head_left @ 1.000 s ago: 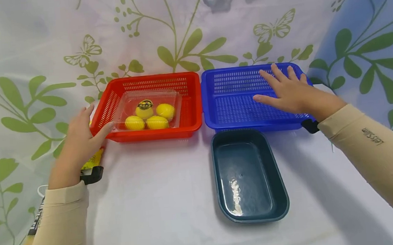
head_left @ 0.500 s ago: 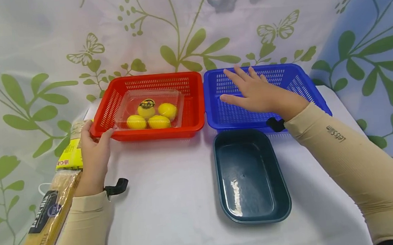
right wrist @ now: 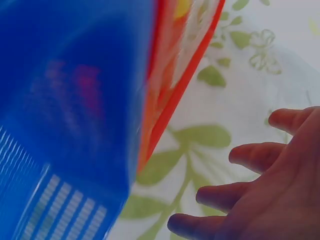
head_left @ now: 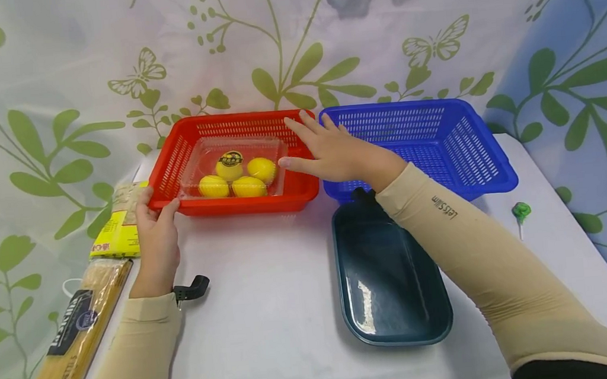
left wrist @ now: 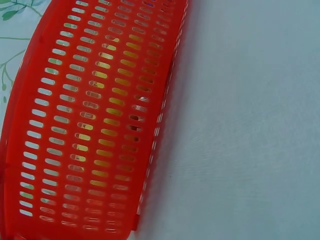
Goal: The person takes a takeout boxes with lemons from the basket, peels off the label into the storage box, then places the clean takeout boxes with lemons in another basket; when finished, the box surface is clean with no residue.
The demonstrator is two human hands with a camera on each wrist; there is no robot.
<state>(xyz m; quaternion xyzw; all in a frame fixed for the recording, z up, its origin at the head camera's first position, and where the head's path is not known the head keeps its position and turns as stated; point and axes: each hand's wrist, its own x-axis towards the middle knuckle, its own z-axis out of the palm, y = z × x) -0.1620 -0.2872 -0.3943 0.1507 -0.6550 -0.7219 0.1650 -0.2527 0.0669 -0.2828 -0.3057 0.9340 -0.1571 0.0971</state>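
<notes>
A red slotted plastic basket [head_left: 246,206] holds a clear lidded box [head_left: 189,169] with several yellow round fruits [head_left: 250,187], likely lemons, and a dark label. My left hand [head_left: 159,242] grips the basket's front left corner, thumb at the front rim and fingers at the left side; the left wrist view shows only the basket's slotted wall [left wrist: 95,120]. Fingers spread, my right hand [head_left: 340,151] hovers over the adjoining ends of the red basket and a blue basket [head_left: 472,158]. In the right wrist view its fingers [right wrist: 215,195] are apart and hold nothing.
In front of the blue basket lies a dark teal oblong tub [head_left: 395,337], partly under my right forearm. A green lollipop [head_left: 521,211] is at the right. Along the left edge lie a yellow packet [head_left: 119,228] and a spaghetti pack [head_left: 74,338].
My right hand has swept left from over the blue basket to the red basket's right end. The left hand has come in from the left to the red basket's corner, uncovering the packets.
</notes>
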